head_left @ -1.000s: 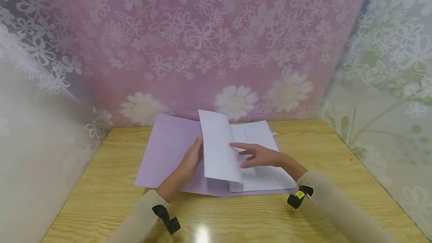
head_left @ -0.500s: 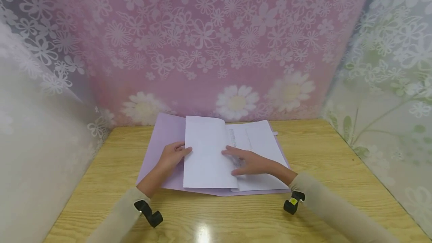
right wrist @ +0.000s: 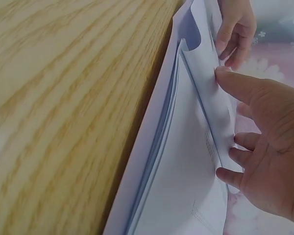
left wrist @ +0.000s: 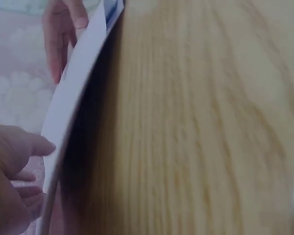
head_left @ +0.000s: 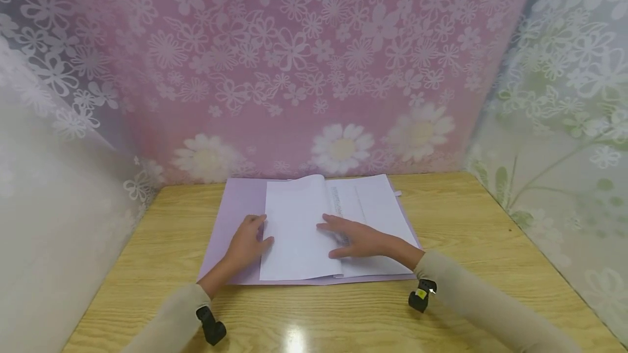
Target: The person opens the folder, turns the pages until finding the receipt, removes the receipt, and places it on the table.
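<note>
A light purple folder (head_left: 240, 196) lies spread open on the table, holding a stack of white printed pages (head_left: 385, 203) on its right side. One white sheet (head_left: 294, 244), blank on its upward face, is turned over to the left and bulges near the fold. My left hand (head_left: 243, 247) rests at that sheet's left edge, thumb on the paper and fingers loosely bent. The right hand (head_left: 362, 239), fingers spread, touches the turned sheet close to its fold. In the right wrist view, the right fingertips (right wrist: 230, 175) meet the curved paper, and the palm stays off it.
The wooden table (head_left: 314, 317) stretches in front of the folder and to both sides. A flowered pink cloth (head_left: 294, 124) hangs right behind it, with pale flowered cloths at left and right. A small tab (head_left: 398, 193) sticks out at the folder's right edge.
The turned sheet has swung from half raised down to the left onto the folder's inner cover. My left hand moved left with its edge; the right hand moved slightly left and nearer me.
</note>
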Available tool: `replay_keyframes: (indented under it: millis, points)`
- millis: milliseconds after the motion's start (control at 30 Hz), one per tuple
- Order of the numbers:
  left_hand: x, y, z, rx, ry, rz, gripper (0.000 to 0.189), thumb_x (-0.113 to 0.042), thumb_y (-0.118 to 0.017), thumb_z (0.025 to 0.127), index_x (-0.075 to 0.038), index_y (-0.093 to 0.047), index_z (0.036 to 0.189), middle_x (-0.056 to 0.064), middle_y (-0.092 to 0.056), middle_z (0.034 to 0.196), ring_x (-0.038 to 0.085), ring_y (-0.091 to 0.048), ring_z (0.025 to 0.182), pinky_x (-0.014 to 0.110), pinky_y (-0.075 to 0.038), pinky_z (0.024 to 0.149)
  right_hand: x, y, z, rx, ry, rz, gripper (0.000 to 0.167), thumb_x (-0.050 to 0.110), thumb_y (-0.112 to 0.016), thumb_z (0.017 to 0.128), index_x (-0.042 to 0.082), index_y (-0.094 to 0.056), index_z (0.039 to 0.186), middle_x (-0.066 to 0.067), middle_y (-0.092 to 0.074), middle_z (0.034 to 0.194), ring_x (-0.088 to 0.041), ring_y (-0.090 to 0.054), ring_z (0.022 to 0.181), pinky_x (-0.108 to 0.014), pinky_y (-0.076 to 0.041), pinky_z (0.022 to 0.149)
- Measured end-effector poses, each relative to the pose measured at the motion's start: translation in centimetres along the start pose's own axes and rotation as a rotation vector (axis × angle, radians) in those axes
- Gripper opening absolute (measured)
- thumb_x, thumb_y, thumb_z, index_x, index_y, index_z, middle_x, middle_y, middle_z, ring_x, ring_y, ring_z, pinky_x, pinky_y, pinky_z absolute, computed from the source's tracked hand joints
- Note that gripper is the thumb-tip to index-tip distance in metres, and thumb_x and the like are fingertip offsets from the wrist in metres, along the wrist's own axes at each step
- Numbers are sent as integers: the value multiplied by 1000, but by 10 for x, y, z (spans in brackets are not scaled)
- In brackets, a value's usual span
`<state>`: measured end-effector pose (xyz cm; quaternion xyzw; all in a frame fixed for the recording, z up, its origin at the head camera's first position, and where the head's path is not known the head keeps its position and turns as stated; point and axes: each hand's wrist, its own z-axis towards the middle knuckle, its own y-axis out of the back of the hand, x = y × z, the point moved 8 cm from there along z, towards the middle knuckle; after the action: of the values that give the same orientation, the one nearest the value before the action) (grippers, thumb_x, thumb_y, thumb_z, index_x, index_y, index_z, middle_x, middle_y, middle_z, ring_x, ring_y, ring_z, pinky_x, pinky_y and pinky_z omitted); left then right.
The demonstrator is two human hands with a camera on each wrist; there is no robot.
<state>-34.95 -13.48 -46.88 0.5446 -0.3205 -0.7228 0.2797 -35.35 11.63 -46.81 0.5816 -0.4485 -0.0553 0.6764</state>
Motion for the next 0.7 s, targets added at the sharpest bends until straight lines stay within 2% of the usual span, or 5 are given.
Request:
replay_keyframes:
  millis: [133, 233, 300, 400, 700]
  points:
    - [-1, -12, -8, 155, -83, 58, 68, -31, -71, 96, 0, -46, 151, 22, -41, 159, 42, -34, 150, 58, -33, 120, 3, -1, 1, 9, -1, -18, 73, 41, -72, 95, 20, -42, 157, -11, -23, 170, -33, -20, 158, -57, -26, 124]
    - [-2, -22, -15, 296, -141, 120, 78, -47, -66, 97, -6, -38, 157, 15, -27, 167, 38, -18, 157, 58, -23, 125, 3, -2, 2, 10, -4, -21, 72, 42, -71, 95, 18, -43, 157, -12, -24, 170, -34, -19, 158, -58, -26, 124]
    - [-5, -27, -19, 354, -187, 161, 82, -53, -63, 97, -5, -36, 158, 15, -26, 168, 39, -18, 157, 59, -21, 125, 4, -3, 3, 13, -1, -17, 72, 41, -71, 95, 18, -43, 156, -12, -24, 170, -34, -19, 158, -59, -25, 124]
    - [-8, -31, -22, 384, -229, 204, 82, -54, -60, 98, -2, -36, 157, 17, -28, 167, 41, -22, 156, 61, -22, 124, 4, -3, 4, 12, 11, -24, 71, 42, -71, 95, 17, -43, 156, -12, -25, 169, -34, -19, 158, -59, -26, 124]
    - [-5, -34, -24, 390, -198, 198, 83, -54, -61, 98, -3, -36, 157, 16, -29, 167, 39, -23, 156, 60, -23, 124, 0, 14, 6, 13, -9, -92, 71, 43, -68, 97, 18, -41, 158, -11, -26, 169, -33, -23, 157, -58, -29, 123]
